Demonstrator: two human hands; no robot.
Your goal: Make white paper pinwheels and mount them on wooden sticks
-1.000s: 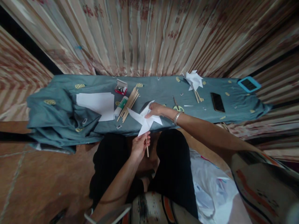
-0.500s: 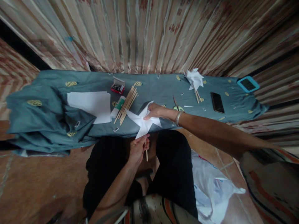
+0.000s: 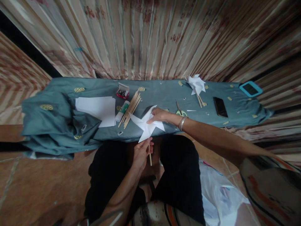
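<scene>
A white paper pinwheel is held over the front edge of the cloth-covered table, its blades spread. My right hand is closed on the middle of the pinwheel, thumb on the near face. Below it, my left hand is wrapped round a thin wooden stick, whose lower end sticks out under the fingers. The stick's upper end is hidden behind the paper. Left of the pinwheel lie a bundle of wooden sticks, a glue stick and an open box of pins.
White paper sheets lie at the left on the blue-green tablecloth. Scissors, finished pinwheels, a phone and a blue-framed device are to the right. A white plastic bag rests on the floor.
The whole view has shifted slightly, so everything sits a little lower and further right. Both hands keep their hold on the pinwheel and its stick; the left fingers have shifted slightly.
</scene>
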